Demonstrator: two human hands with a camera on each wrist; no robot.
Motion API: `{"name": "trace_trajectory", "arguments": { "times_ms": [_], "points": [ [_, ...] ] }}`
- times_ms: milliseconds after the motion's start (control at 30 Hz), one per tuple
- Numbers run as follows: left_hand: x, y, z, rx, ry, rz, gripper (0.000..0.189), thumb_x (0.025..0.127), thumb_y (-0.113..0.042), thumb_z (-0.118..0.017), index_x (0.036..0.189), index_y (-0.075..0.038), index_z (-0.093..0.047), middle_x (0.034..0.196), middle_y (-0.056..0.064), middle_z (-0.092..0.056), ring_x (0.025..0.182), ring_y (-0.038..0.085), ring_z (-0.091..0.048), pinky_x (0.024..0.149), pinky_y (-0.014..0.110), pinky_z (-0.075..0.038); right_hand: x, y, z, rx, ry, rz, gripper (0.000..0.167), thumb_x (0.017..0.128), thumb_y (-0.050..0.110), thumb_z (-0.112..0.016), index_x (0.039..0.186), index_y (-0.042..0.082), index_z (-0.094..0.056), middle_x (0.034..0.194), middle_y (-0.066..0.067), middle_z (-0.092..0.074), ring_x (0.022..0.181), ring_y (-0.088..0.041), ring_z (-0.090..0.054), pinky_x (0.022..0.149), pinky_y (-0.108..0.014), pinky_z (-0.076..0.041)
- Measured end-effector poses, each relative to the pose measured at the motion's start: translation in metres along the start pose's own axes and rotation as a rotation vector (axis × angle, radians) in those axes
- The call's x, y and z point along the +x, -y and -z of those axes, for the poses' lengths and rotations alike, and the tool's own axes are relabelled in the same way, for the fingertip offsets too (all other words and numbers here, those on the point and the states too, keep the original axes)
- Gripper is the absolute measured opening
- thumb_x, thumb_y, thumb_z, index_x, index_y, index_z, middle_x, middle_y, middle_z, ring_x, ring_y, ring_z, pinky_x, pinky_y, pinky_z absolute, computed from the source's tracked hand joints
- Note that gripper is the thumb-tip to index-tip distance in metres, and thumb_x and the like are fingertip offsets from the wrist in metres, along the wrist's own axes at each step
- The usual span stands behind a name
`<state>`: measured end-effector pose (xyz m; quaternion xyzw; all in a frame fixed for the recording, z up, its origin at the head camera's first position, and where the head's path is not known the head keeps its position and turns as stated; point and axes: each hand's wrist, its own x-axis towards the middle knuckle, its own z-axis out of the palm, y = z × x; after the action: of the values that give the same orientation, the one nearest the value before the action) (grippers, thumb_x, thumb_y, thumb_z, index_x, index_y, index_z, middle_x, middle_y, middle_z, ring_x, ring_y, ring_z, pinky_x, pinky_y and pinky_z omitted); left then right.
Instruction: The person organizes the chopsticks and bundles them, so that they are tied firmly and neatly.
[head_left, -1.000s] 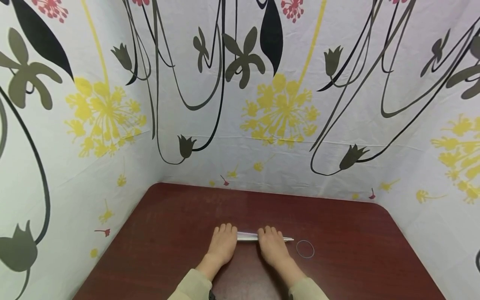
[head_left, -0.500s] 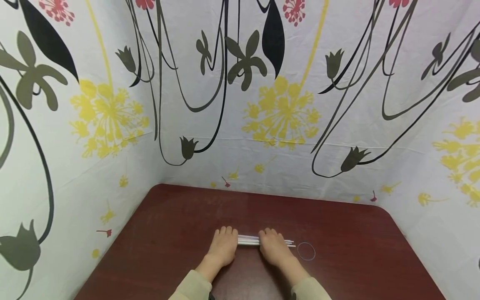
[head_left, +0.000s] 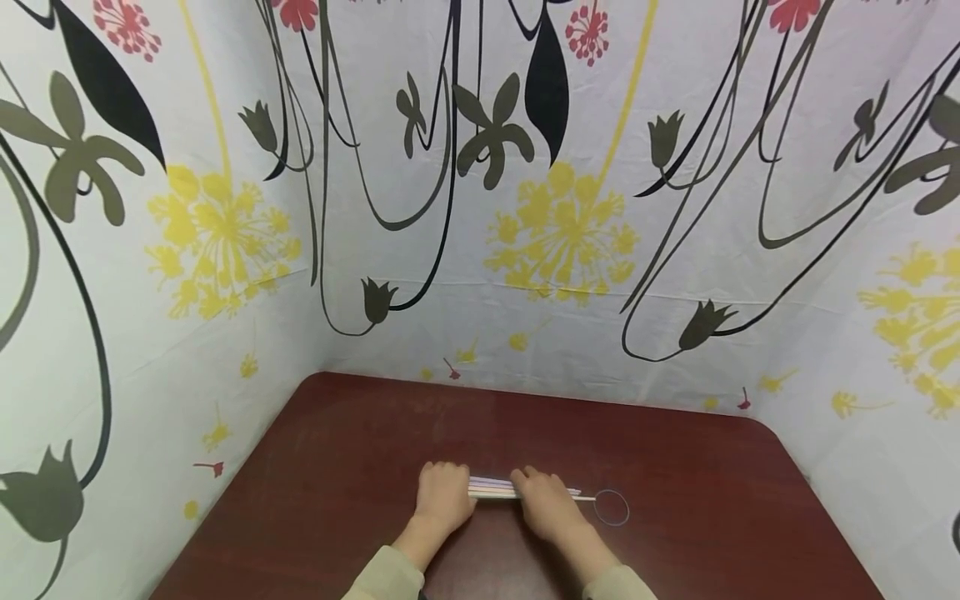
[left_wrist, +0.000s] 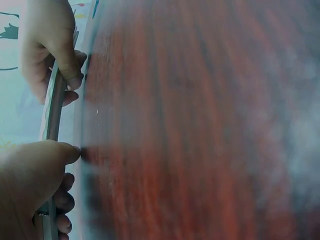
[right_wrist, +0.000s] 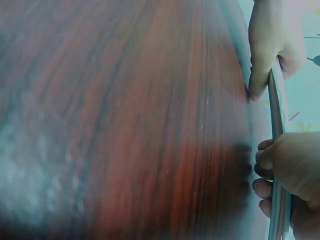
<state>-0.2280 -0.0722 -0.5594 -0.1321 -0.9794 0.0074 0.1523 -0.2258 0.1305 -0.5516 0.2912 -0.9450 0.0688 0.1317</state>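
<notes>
A bundle of thin, pale sticks point(head_left: 492, 488) lies crosswise between the two hands. My left hand point(head_left: 444, 498) grips its left end, with the thumb along the near side in the left wrist view. Farther right, my right hand point(head_left: 549, 505) holds the bundle point(right_wrist: 276, 112) with its fingers curled round it. Uneven stick tips stick out past the right hand, one of them longer than the others. That longest tip reaches the edge of a thin loop like a rubber band point(head_left: 628, 508) on the table. The left ends are hidden inside the left hand.
The dark red-brown wooden table point(head_left: 675, 467) has rounded far corners. White cloth point(head_left: 450, 250) printed with flowers and stems hangs behind it and along both sides. Pale sleeves point(head_left: 386, 575) cover the forearms.
Both hands stay on the bundle, which has shifted slightly toward the person. Its sticks have spread at the right end, and one tip now reaches the loop.
</notes>
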Motion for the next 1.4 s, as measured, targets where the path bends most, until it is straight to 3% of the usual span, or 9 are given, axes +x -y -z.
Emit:
{"name": "trace_trajectory", "arguments": {
  "times_ms": [100,300,433,567,733,867,1000,1233,1400],
  "points": [
    [0.0,0.001,-0.001,-0.002,-0.021,0.012,0.035,0.067,-0.037,-0.085,0.058,-0.018,-0.057,0.055,-0.002,-0.053,0.052,0.018,-0.055,0.057,0.036,-0.046,0.0,0.001,-0.001,0.001,-0.016,0.016,0.025,0.075,-0.004,-0.07,0.092,0.01,-0.059,0.093,-0.013,-0.069,0.075,-0.029,-0.068,0.064,-0.044,-0.053],
    [-0.002,0.005,0.001,-0.064,-0.015,0.017,0.033,0.065,-0.027,-0.082,0.054,-0.021,-0.052,0.053,-0.004,-0.05,0.047,0.015,-0.052,0.042,0.034,-0.04,0.0,-0.002,0.0,0.004,-0.059,0.021,0.027,0.073,0.003,-0.076,0.096,0.012,-0.064,0.087,-0.006,-0.069,0.073,-0.024,-0.068,0.062,-0.04,-0.052],
    [-0.003,0.007,0.003,-0.054,-0.019,0.007,0.035,0.065,-0.027,-0.082,0.052,-0.023,-0.05,0.051,-0.005,-0.048,0.046,0.014,-0.049,0.042,0.033,-0.04,-0.003,-0.007,0.0,0.055,-0.116,-0.007,0.027,0.081,0.032,-0.082,0.096,0.015,-0.067,0.08,0.005,-0.065,0.07,-0.014,-0.063,0.064,-0.036,-0.046],
    [-0.002,0.011,0.006,-0.048,-0.057,0.002,0.04,0.063,-0.026,-0.081,0.049,-0.024,-0.044,0.048,-0.008,-0.041,0.043,0.011,-0.043,0.041,0.032,-0.037,-0.007,-0.014,0.002,0.133,-0.193,-0.104,0.038,0.091,0.053,-0.068,0.092,0.016,-0.07,0.078,0.008,-0.065,0.07,-0.009,-0.061,0.069,-0.037,-0.044],
    [-0.002,0.018,0.007,-0.062,-0.164,-0.025,0.046,0.058,-0.021,-0.08,0.049,-0.025,-0.036,0.045,-0.012,-0.031,0.042,0.006,-0.032,0.038,0.029,-0.03,-0.011,-0.026,0.003,0.185,-0.372,-0.25,0.028,0.101,0.029,-0.057,0.094,0.006,-0.073,0.086,-0.008,-0.072,0.085,-0.028,-0.071,0.078,-0.049,-0.05],
    [-0.001,0.02,0.008,-0.04,-0.266,-0.056,0.045,0.053,-0.02,-0.08,0.05,-0.025,-0.036,0.044,-0.011,-0.033,0.04,0.007,-0.035,0.039,0.029,-0.03,-0.014,-0.035,0.001,0.361,-0.457,-0.349,0.026,0.103,0.02,-0.053,0.097,0.003,-0.072,0.09,-0.009,-0.072,0.089,-0.031,-0.07,0.079,-0.05,-0.052],
    [-0.001,0.019,0.008,-0.031,-0.303,-0.062,0.043,0.051,-0.018,-0.08,0.05,-0.025,-0.038,0.045,-0.011,-0.034,0.041,0.007,-0.035,0.042,0.028,-0.029,-0.016,-0.037,0.001,0.638,-0.485,-0.412,0.023,0.106,0.014,-0.05,0.1,0.003,-0.07,0.09,-0.006,-0.072,0.08,-0.023,-0.067,0.072,-0.036,-0.053],
    [0.002,0.013,0.019,-0.01,-0.372,-0.085,0.03,0.054,-0.02,-0.079,0.051,-0.025,-0.05,0.043,-0.011,-0.036,0.04,0.006,-0.033,0.045,0.025,-0.025,-0.01,-0.024,0.024,1.004,-0.461,-0.514,0.024,0.107,0.018,-0.05,0.11,0.001,-0.067,0.109,-0.014,-0.073,0.099,-0.011,-0.067,0.069,-0.026,-0.054],
    [0.007,0.014,0.028,0.003,-0.447,-0.116,0.042,0.069,-0.027,-0.082,0.05,-0.023,-0.045,0.043,-0.009,-0.034,0.039,0.007,-0.029,0.045,0.024,-0.024,-0.002,-0.011,0.055,1.02,-0.556,-0.56,0.022,0.106,0.008,-0.049,0.106,-0.004,-0.067,0.1,-0.015,-0.069,0.067,-0.005,-0.059,0.053,-0.024,-0.047]
  ]
}}
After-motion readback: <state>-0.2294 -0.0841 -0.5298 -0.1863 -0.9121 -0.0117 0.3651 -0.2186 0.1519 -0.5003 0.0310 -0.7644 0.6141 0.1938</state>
